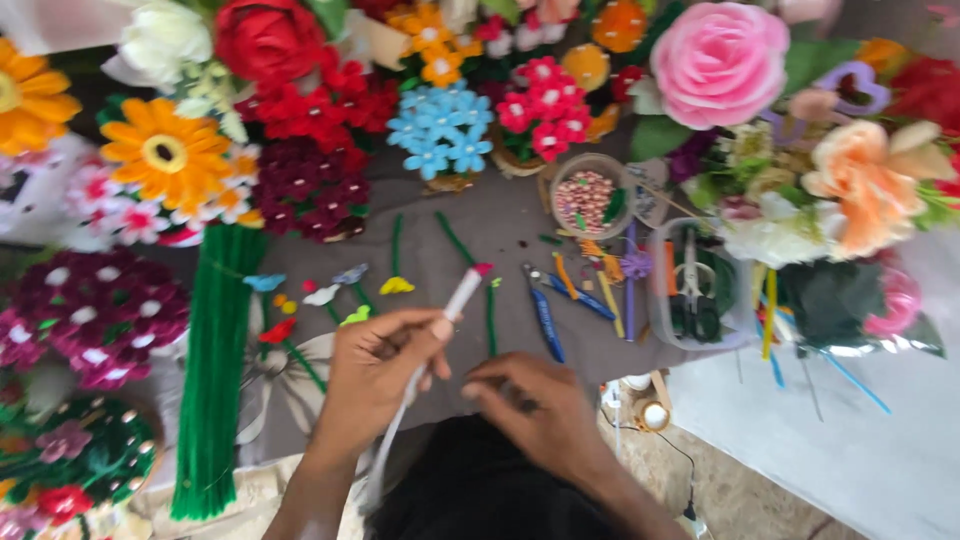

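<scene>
My left hand (pixel 378 372) grips a white pipe cleaner stem (pixel 448 310) whose red tip points up toward the table's middle; its long white tail hangs down past my wrist. My right hand (pixel 535 405) is closed just to the right of it, fingers pinched together near the stem's lower part; what it pinches is hidden. Both hands hover over a grey cloth (pixel 500 235) strewn with small pipe cleaner flowers (pixel 335 290) and green stems (pixel 455 240).
A tall bundle of green pipe cleaners (pixel 212 370) lies at left. Blue-handled pliers (pixel 545 315) lie beside my right hand. A round bead tub (pixel 588 195) and a clear box with scissors (pixel 690 285) sit right. Handmade flower bouquets (pixel 720 60) ring the far edge.
</scene>
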